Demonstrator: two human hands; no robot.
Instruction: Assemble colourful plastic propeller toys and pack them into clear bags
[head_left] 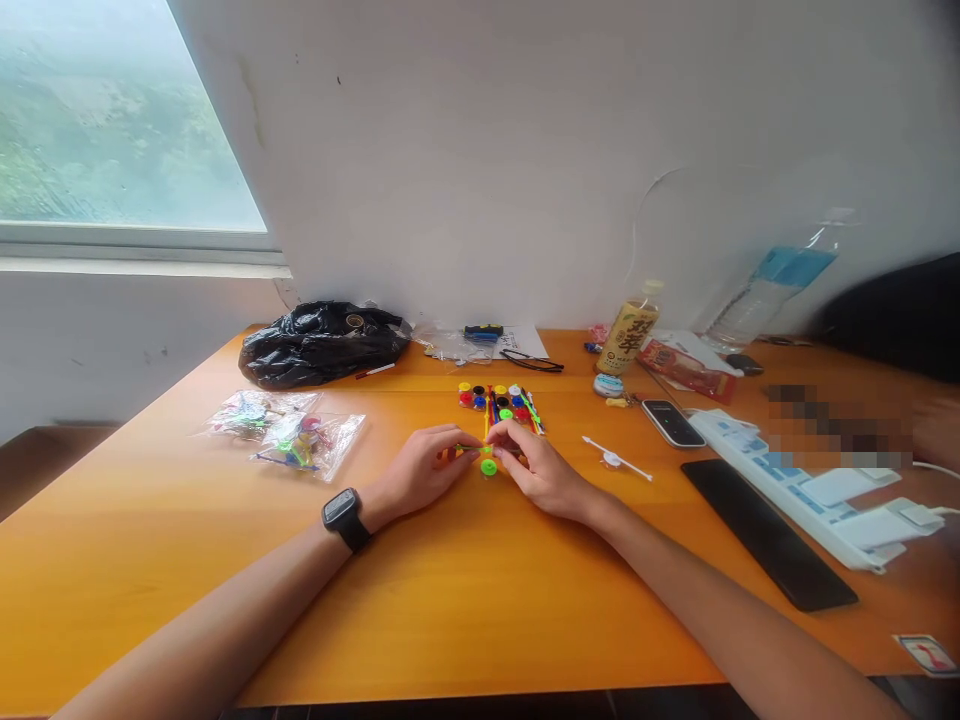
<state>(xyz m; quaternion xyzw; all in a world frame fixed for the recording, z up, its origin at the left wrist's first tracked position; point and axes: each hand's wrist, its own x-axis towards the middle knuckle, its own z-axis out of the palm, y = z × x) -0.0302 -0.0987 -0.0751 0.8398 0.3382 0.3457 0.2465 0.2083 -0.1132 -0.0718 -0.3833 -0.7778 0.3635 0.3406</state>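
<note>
Near the middle of the table, my left hand (427,465) and my right hand (541,468) meet fingertip to fingertip. Both are pinched on a thin yellow-green plastic stick (486,450), mostly hidden by the fingers. A round bright green disc (489,467) sits just below it; whether the two are joined I cannot tell. Just beyond lie several small coloured discs (501,390) and a bundle of coloured plastic sticks (531,410). To the right of my right hand rests a white stick (636,465) with a white disc (611,460) at it.
Clear bags of coloured plastic parts (300,445) lie left, before a black plastic bag (315,345). On the right are a drink bottle (630,330), a phone (673,423), a power strip (787,490) and a flat black slab (765,535). Another person's hand (937,430) shows at the right edge.
</note>
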